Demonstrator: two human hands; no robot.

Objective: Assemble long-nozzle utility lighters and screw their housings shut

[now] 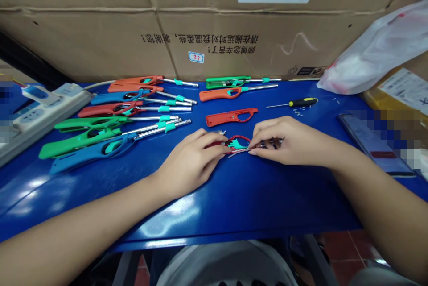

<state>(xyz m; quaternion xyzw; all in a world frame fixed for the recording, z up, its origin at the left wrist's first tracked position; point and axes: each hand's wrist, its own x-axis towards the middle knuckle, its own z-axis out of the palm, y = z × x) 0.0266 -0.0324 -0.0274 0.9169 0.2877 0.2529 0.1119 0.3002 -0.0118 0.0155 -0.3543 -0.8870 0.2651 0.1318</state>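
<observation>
Both hands work at an opened red gas lighter (pixel 241 138) low over the blue table, its inside facing up with a teal trigger (pixel 238 144) showing. My left hand (pixel 200 154) is closed round the handle end, covering most of it. With thumb and fingertips together, my right hand (pixel 279 141) pinches the front end, where the metal tube begins; the tube passes mostly under the fingers. A thin strip, perhaps a wire, sticks out below the trigger. Just beyond the hands lies a loose red lighter shell half (pixel 227 118).
Several assembled lighters (pixel 127 98) lie in a row at left. Farther back are an orange lighter (pixel 219 94) and an opened green lighter (pixel 214 82). A screwdriver (pixel 297 102) and small screws (pixel 297 112) lie right, near a phone (pixel 368 143). A power strip (pixel 36 116) borders the left; a cardboard box (pixel 110 45) stands behind.
</observation>
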